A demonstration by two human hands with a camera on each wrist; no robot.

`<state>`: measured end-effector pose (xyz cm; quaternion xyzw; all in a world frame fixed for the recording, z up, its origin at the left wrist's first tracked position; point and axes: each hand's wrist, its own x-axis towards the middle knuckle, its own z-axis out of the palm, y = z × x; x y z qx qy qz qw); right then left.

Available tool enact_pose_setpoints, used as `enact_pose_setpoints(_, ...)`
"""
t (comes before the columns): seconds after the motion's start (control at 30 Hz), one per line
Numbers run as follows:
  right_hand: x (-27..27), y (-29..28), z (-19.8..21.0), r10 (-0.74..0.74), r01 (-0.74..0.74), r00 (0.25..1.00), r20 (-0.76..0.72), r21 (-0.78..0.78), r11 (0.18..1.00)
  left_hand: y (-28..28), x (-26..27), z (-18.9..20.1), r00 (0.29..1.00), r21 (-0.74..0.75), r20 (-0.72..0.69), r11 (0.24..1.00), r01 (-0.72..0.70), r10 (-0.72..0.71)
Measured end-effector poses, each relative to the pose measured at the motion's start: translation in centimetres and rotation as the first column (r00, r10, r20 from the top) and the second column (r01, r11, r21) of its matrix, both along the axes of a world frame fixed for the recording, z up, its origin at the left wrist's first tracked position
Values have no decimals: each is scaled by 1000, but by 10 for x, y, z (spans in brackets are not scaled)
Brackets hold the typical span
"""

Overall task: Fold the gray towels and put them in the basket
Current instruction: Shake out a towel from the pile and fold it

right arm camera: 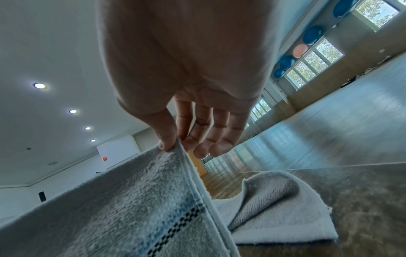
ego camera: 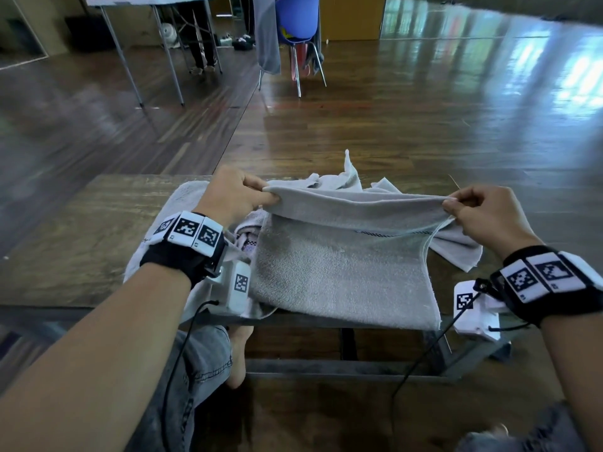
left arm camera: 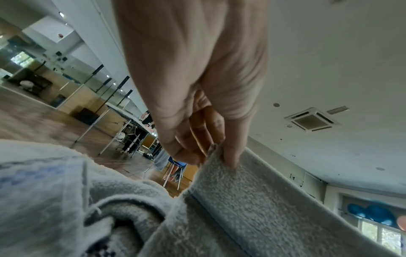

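Note:
A gray towel (ego camera: 342,275) with a blue and black checked stripe is held stretched above the wooden table (ego camera: 81,243). Its lower part hangs over the table's near edge. My left hand (ego camera: 261,195) pinches the towel's upper left corner (left arm camera: 217,156) between thumb and fingers. My right hand (ego camera: 452,205) pinches the upper right corner (right arm camera: 175,147) the same way. More gray towels (ego camera: 346,179) lie crumpled on the table behind and under the held one, and one (right arm camera: 274,205) lies to the right. No basket is in view.
A blue chair (ego camera: 298,31) with a gray cloth draped on it stands on the wood floor beyond the table. A folding table (ego camera: 146,1) with a person's legs under it stands at the far left. My knee and bare foot (ego camera: 239,357) are below the near edge.

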<state>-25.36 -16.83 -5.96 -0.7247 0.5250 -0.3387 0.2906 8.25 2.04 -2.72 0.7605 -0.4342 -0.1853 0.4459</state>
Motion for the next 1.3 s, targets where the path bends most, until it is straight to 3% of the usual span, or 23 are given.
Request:
enact_pose_setpoints(0.13,-1,0,0,-6,6,1000,6,2,1000,0,-7,2,994,-78,-102,996,-51,42)
enact_pose_setpoints(0.27,-2,0,0,-11,11,1000,10,0,1000,-4,-8,4,995,-99,-89,994,-55,46)
enact_pose_setpoints(0.67,-9,-2,-6,-15,14,999,49,25,1000,-10,0,4,998,104,-2,993,60,-60)
enact_pose_setpoints(0.9,-6,-6,-14,-30,10,989,148,134,991,-11,2,1,992,82,-116,995,64,-54)
enact_pose_setpoints(1.3,-8,-7,-17,-73,43,985,153,195,980,-6,5,1,945,-22,-309,994,105,-107)
